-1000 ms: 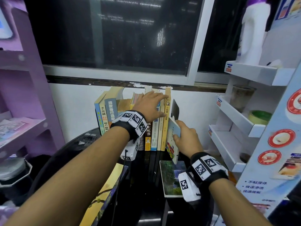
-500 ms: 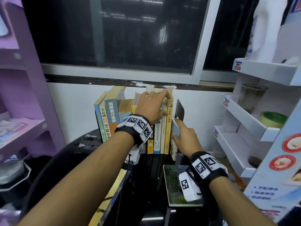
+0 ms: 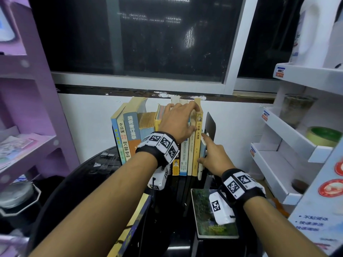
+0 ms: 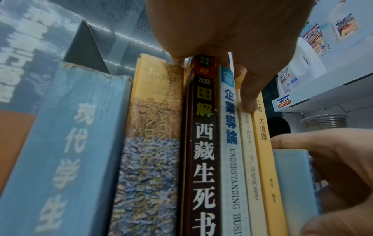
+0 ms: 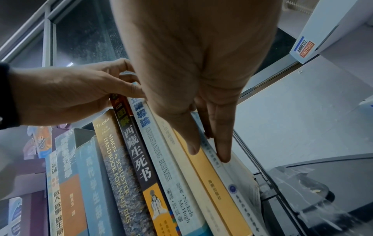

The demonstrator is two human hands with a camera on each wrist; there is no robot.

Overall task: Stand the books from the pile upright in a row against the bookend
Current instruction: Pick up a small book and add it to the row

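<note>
A row of upright books (image 3: 133, 134) stands on the black table (image 3: 104, 164) against the wall. My left hand (image 3: 185, 115) grips the tops of the books near the right end, fingers curled over them and thumb on a cream spine (image 4: 249, 143). A thin pale blue book (image 3: 200, 171) stands between the yellow book (image 3: 198, 143) and the dark metal bookend (image 3: 210, 123). My right hand (image 3: 202, 149) pinches the pale blue book (image 5: 228, 169), thumb to its left and fingers to its right. A green-covered book (image 3: 204, 210) lies flat in front.
A large yellow and dark book (image 3: 133, 225) lies flat at the table's near left. A purple shelf unit (image 3: 27, 127) stands left. A white display rack (image 3: 287, 145) with a tape roll (image 3: 323, 136) and a white bottle (image 3: 315, 30) stands close on the right.
My right hand has pushed the pale blue book from a tilted spot in front of the row into the gap beside the bookend. The left hand stays on the book tops.
</note>
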